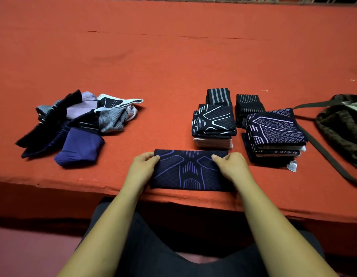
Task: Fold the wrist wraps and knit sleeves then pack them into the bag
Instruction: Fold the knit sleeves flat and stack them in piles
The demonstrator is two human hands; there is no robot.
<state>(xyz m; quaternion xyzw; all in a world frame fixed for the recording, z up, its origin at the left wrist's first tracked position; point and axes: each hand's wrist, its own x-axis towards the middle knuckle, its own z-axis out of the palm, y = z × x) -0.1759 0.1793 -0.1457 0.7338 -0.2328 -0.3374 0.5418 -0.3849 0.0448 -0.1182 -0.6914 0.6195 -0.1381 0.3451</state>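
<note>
A dark navy knit sleeve (190, 170) with purple line patterns lies flat near the front edge of the red table. My left hand (142, 166) pinches its left end and my right hand (231, 166) pinches its right end. Behind it stand two stacks of folded knit sleeves (214, 120) (276, 132), with folded striped wrist wraps (218, 96) (248, 104) behind those. A loose pile of unfolded sleeves and wraps (77, 122) in black, purple, lilac and grey lies at the left. A dark olive bag (341, 124) with a long strap sits at the right edge.
The red cloth-covered table (173, 56) stretches far back, bare behind the piles. The bag's strap (323, 150) runs diagonally toward the front right. The table's front edge is just below the sleeve, above my lap.
</note>
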